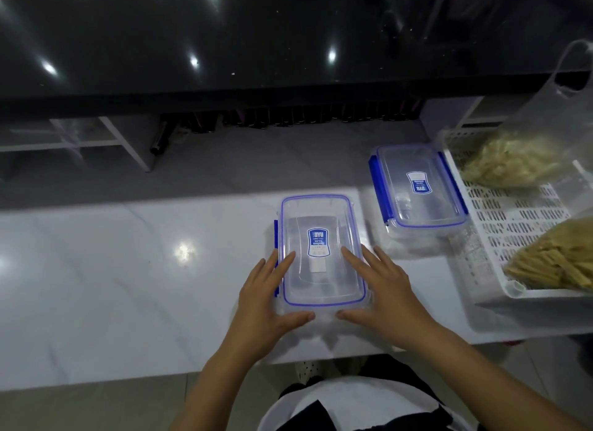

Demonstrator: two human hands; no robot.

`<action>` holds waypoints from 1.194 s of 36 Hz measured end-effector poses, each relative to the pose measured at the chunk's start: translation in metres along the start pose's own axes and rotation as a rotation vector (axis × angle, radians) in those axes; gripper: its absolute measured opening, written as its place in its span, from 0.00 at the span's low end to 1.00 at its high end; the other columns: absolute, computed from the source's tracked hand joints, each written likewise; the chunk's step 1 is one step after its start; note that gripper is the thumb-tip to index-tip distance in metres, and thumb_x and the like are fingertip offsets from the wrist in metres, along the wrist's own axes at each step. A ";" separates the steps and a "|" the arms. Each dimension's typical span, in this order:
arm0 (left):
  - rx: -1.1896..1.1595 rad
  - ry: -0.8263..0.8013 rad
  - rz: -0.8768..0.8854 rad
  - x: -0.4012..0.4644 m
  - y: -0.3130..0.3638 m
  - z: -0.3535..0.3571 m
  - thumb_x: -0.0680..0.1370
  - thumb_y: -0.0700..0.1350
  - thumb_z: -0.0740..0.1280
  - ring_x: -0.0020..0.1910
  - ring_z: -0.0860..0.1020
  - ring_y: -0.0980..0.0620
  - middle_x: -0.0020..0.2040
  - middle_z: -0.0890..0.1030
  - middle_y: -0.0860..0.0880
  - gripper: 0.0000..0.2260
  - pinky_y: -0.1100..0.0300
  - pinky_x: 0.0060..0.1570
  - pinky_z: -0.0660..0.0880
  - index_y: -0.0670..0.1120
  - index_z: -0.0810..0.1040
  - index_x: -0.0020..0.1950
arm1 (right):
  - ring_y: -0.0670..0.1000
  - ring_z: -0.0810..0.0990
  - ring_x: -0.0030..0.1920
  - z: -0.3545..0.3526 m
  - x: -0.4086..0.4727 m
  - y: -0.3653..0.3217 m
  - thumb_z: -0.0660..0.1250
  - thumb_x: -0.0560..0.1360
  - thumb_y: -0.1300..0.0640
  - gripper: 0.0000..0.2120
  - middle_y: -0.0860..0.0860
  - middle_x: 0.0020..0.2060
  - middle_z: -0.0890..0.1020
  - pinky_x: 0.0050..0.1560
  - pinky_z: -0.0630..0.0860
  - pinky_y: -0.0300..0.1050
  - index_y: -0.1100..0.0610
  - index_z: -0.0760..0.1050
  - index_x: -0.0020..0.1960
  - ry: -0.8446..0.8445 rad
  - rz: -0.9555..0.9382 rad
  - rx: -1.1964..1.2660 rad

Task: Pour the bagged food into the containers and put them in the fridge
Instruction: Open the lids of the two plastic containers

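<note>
Judging from how things lie, I am only at the start: nothing is poured yet and nothing is on its way to the fridge. My white surface [128,270] carries everything. At its right edge stands a white slotted basket [513,225], the biggest thing on it, and inside it lie the two bags of food. The far bag [513,164] is clear plastic with pale shredded food, its handles standing up toward the far right corner; the near bag [558,257] holds yellowish sticks and lies against the basket's near wall. Both look full and untouched.

Just beside the basket's left wall sits the far container [417,190], clear with blue clips, lid on, empty as far as I can see through it. The near container [321,254] sits close to the near edge of the surface, right in front of me, lid also on, nothing inside.

My left hand [272,302] and right hand [382,292] rest on either side of this near container, fingers straight and relaxed on the lid and rim, thumbs along its near side, not clenched round anything.

Left to do, as I reckon it: unclip the lids, empty both bags in, close up, then carry both containers to the fridge, which I cannot see from where I stand.
</note>
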State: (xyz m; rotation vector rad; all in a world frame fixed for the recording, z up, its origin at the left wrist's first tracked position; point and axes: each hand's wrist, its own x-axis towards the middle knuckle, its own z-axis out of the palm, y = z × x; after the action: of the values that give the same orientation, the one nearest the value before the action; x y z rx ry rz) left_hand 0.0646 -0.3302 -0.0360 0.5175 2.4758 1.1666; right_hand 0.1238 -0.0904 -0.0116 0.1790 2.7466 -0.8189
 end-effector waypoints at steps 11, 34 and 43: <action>0.000 0.059 0.026 -0.005 0.024 -0.015 0.65 0.69 0.71 0.79 0.53 0.57 0.79 0.53 0.66 0.43 0.41 0.75 0.62 0.70 0.53 0.75 | 0.46 0.37 0.79 -0.017 -0.007 -0.011 0.69 0.68 0.31 0.47 0.39 0.80 0.43 0.78 0.42 0.55 0.27 0.34 0.70 0.047 -0.037 -0.010; 0.231 0.159 -0.270 -0.087 -0.047 -0.195 0.69 0.58 0.78 0.80 0.46 0.59 0.79 0.51 0.68 0.44 0.47 0.77 0.55 0.74 0.53 0.75 | 0.51 0.31 0.78 0.060 0.059 -0.192 0.62 0.71 0.27 0.45 0.44 0.81 0.41 0.75 0.36 0.54 0.26 0.28 0.69 -0.076 -0.363 -0.013; 0.335 0.048 -0.261 -0.081 -0.192 -0.291 0.68 0.63 0.77 0.80 0.50 0.50 0.81 0.54 0.59 0.45 0.48 0.77 0.52 0.69 0.53 0.77 | 0.56 0.35 0.79 0.178 0.119 -0.301 0.63 0.74 0.32 0.45 0.50 0.81 0.42 0.76 0.39 0.57 0.38 0.35 0.78 -0.093 -0.272 -0.115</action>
State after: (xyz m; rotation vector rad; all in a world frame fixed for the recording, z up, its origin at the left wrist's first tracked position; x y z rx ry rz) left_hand -0.0324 -0.6734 -0.0003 0.2413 2.6950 0.6773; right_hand -0.0092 -0.4346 -0.0328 -0.2542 2.7547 -0.7095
